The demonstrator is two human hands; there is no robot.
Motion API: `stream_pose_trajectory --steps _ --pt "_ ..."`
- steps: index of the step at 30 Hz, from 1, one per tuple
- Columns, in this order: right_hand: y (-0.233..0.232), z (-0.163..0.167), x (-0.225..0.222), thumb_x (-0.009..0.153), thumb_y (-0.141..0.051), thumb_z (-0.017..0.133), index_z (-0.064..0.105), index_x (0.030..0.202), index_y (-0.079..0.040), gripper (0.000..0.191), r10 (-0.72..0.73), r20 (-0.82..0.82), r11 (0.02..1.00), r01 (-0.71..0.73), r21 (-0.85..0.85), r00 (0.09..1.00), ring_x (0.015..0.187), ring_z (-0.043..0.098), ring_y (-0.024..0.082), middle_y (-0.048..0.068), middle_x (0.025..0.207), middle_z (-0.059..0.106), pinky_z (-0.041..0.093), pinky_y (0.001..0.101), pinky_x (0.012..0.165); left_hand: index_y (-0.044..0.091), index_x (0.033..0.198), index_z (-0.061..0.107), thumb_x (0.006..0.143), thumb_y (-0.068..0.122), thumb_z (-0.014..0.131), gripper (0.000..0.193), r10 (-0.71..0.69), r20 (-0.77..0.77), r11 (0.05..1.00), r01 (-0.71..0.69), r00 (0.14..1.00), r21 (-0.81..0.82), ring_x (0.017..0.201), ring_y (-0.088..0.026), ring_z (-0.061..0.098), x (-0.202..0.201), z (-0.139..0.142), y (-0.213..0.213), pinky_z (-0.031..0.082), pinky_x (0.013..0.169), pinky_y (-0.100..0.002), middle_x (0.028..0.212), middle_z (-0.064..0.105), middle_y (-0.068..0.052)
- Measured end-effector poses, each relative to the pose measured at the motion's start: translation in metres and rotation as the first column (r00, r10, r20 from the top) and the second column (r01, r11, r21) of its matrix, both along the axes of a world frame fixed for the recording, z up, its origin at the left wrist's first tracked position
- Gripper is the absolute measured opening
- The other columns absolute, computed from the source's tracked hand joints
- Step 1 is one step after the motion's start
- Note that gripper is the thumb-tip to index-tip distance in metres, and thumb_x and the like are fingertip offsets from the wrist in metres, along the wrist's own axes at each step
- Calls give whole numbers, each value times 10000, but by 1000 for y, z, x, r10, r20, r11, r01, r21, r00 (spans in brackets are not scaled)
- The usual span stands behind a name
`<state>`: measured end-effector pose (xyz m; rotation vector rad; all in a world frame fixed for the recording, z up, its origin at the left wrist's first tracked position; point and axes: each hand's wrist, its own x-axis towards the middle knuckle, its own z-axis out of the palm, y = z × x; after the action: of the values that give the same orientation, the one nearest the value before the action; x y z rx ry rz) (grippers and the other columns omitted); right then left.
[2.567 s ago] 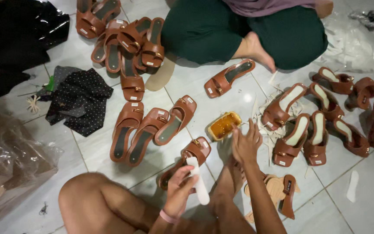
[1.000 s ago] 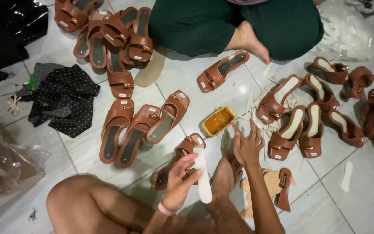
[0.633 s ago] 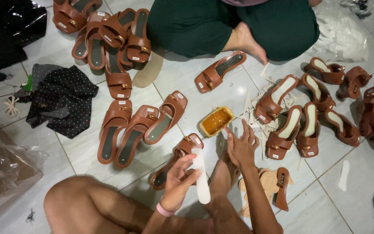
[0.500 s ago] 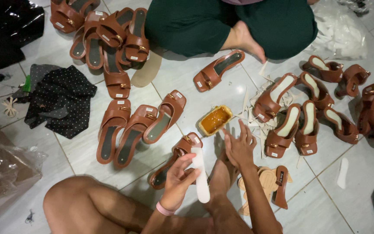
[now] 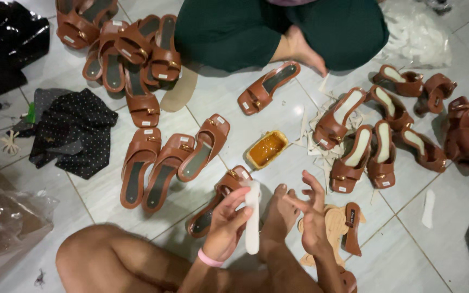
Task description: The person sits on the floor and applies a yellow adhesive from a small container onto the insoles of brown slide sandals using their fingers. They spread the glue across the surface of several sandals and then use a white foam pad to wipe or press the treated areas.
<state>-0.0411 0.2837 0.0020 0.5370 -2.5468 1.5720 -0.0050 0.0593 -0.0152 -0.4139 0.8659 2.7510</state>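
Our right hand [image 5: 313,217] had drawn back from the yellow glue tray [image 5: 267,149] ahead, fingers spread and empty; our left hand [image 5: 229,222] gripped the white insole [image 5: 252,217] just beside it.

Floor shoe workshop — sandals [image 5: 161,168], glue tray [image 5: 266,149]

Dim, warm light – soft shadows, mild blur
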Motion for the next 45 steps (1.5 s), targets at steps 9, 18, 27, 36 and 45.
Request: stream_pose_trajectory --steps 9,18,27,36,45 --pt "-29 9 -3 1117 -603 247 711 1296 -73 728 217 -4 961 -215 -172 976 1414 445 343 231 1654 211 322 483 1233 -9 1449 501 958 -14 649 513 -37 -103 990 51 994 133 1015 -113 671 8 16 -3 565 834 -237 1376 615 -134" --pt "-27 22 -12 1106 -600 167 726 1277 -158 732 118 -116 985 -102 140 986 1443 345 397 242 1616 259 342 488 1148 -23 1455 501 965 -34 655 513 -46 -130 983 68 990 173 1008 -122 667 12 18 -2 563 840 -258 1365 615 -121" --pt "-20 25 1 1109 -616 239 740 1261 -248 640 217 -169 956 -174 237 962 1485 294 442 251 1545 307 374 508 1181 -11 1438 500 946 -43 645 514 -30 -81 988 42 996 147 1061 -140 683 11 18 0 571 899 -277 1360 614 -125" --pt "-11 42 9 1060 -665 277 770 1196 -325 614 317 -327 926 -215 311 890 1403 381 381 200 1475 365 351 536 1185 -15 1467 512 974 -30 659 515 -35 -129 990 53 991 134 1055 -107 642 9 21 0 543 913 -270 1396 612 -108" --pt "-16 59 15 1039 -700 334 748 1210 -403 538 414 -419 880 -237 413 808 1323 382 327 122 1401 386 335 515 1157 -31 1465 517 958 -10 688 536 -30 -101 996 38 994 81 1100 -120 627 2 25 3 526 938 -279 1371 618 -111"
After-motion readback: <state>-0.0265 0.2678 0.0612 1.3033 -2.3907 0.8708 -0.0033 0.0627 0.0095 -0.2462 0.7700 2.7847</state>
